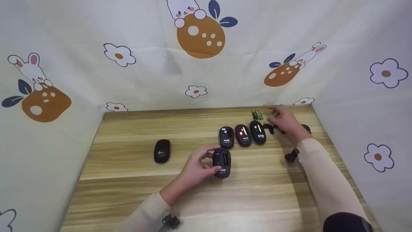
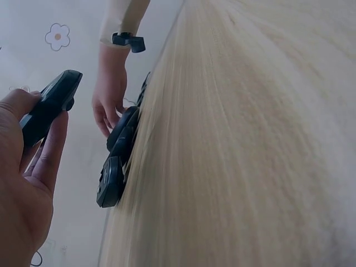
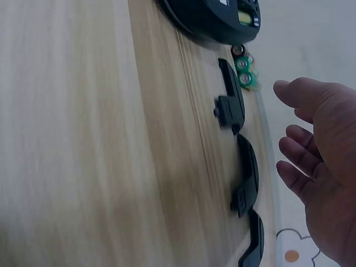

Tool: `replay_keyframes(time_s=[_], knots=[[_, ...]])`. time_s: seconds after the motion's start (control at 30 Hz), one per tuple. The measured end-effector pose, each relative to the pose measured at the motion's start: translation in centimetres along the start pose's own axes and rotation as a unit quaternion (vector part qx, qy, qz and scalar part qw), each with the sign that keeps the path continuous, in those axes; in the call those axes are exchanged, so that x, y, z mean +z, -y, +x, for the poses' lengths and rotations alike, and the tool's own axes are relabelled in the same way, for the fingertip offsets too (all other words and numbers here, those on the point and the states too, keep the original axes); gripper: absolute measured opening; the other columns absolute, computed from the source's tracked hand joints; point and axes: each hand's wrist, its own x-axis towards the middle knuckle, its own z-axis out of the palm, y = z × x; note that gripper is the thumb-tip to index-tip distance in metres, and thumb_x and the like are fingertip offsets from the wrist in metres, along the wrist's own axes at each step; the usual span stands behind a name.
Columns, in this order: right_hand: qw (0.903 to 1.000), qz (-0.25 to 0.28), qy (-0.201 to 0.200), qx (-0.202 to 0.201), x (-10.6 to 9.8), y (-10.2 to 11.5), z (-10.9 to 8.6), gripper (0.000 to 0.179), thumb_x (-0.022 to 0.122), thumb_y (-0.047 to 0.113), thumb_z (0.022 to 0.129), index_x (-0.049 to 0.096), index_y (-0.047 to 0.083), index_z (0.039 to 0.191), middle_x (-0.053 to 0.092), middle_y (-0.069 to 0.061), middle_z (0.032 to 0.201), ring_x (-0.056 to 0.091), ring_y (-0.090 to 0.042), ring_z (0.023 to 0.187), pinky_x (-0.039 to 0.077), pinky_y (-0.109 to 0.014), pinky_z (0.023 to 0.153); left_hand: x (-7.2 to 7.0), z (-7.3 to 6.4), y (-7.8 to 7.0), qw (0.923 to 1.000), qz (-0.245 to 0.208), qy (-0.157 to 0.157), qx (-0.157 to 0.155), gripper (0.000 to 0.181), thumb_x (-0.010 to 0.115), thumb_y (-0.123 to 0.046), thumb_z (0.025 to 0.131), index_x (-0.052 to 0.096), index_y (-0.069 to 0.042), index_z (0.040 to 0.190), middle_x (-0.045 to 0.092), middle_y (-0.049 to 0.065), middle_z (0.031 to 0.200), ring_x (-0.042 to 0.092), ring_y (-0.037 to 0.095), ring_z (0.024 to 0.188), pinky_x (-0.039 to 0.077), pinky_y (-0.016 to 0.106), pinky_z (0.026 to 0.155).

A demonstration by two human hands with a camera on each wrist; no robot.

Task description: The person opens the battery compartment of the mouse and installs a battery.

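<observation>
My left hand (image 1: 197, 167) grips a black computer mouse (image 1: 222, 163) by its sides, underside facing up with the battery slot uncovered. In the left wrist view that mouse (image 2: 51, 105) is raised off the tabletop between thumb and fingers. My right hand (image 1: 284, 121) hovers at the back right, its fingers loosely bent and holding nothing. Several small green batteries (image 1: 257, 115) lie just left of its fingertips. Black battery covers (image 1: 269, 128) lie below it; the right wrist view shows these curved covers (image 3: 250, 172) in a line beside the hand.
Three upturned mice stand in a row: one mouse (image 1: 226, 138) at left, a middle mouse (image 1: 243, 136) with a red light, and a right mouse (image 1: 258, 132). Another mouse (image 1: 162, 151) sits upright at left. Patterned cloth (image 1: 148, 80) walls the wooden table (image 1: 128, 187).
</observation>
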Motion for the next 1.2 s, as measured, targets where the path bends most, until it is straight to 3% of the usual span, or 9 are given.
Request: replay_keyframes(time_s=[0.13, 0.27, 0.47, 0.7, 0.97, 1.2], knots=[[0.9988, -0.036, 0.01, -0.032, 0.7, 0.4, 1.1, 0.061, 0.075, 0.007, 0.1, 0.055, -0.005, 0.156, 0.058, -0.028, 0.131, 0.058, -0.041, 0.116, 0.052, -0.054, 0.1, 0.0, 0.0, 0.0, 1.0, -0.001, 0.002, -0.005, 0.072, 0.09, 0.002, 0.085, 0.066, -0.014, 0.151, 0.065, 0.008, 0.143, 0.071, 0.041, 0.113, 0.07, 0.039, 0.07], [0.9969, -0.059, 0.025, -0.046, 1.1, 0.7, 1.9, 0.064, 0.073, 0.002, 0.096, 0.055, -0.005, 0.157, 0.059, -0.03, 0.128, 0.058, -0.044, 0.117, 0.052, -0.059, 0.103, 0.0, 0.0, 0.0, 1.0, -0.001, 0.003, -0.001, 0.073, 0.091, 0.002, 0.085, 0.066, -0.014, 0.152, 0.065, 0.009, 0.143, 0.071, 0.039, 0.114, 0.07, 0.039, 0.071], [0.9954, -0.078, 0.044, -0.035, 1.4, 0.6, 2.5, 0.066, 0.071, 0.0, 0.094, 0.054, -0.005, 0.158, 0.058, -0.03, 0.127, 0.057, -0.044, 0.117, 0.052, -0.059, 0.103, 0.0, 0.1, 0.3, 0.9998, -0.011, 0.003, 0.018, 0.071, 0.091, 0.003, 0.085, 0.066, -0.011, 0.151, 0.063, 0.015, 0.144, 0.071, 0.031, 0.115, 0.07, 0.038, 0.072], [0.9946, -0.085, 0.053, -0.029, 1.8, 0.8, 3.0, 0.066, 0.073, 0.0, 0.093, 0.056, -0.003, 0.157, 0.057, -0.028, 0.125, 0.056, -0.041, 0.11, 0.052, -0.056, 0.097, 0.0, 0.1, 0.5, 0.9998, -0.006, 0.002, 0.021, 0.071, 0.091, 0.002, 0.085, 0.067, -0.013, 0.15, 0.064, 0.013, 0.142, 0.071, 0.029, 0.113, 0.07, 0.038, 0.072], [0.9974, -0.048, 0.052, -0.011, 1.9, 1.0, 3.0, 0.058, 0.075, -0.002, 0.095, 0.057, -0.008, 0.15, 0.057, -0.028, 0.127, 0.058, -0.043, 0.115, 0.052, -0.059, 0.106, 0.0, 0.2, 0.3, 0.9999, -0.003, 0.004, 0.016, 0.073, 0.09, 0.003, 0.085, 0.063, -0.004, 0.152, 0.064, 0.012, 0.143, 0.072, 0.027, 0.113, 0.07, 0.038, 0.073], [0.9994, -0.02, 0.026, -0.01, 1.8, 0.8, 2.6, 0.058, 0.081, -0.003, 0.094, 0.047, -0.004, 0.141, 0.064, -0.022, 0.119, 0.065, -0.036, 0.104, 0.056, -0.046, 0.09, 0.1, 0.2, 0.3, 0.9999, -0.008, 0.003, 0.013, 0.073, 0.09, 0.003, 0.085, 0.063, -0.005, 0.152, 0.064, 0.013, 0.143, 0.072, 0.032, 0.114, 0.07, 0.038, 0.074]])
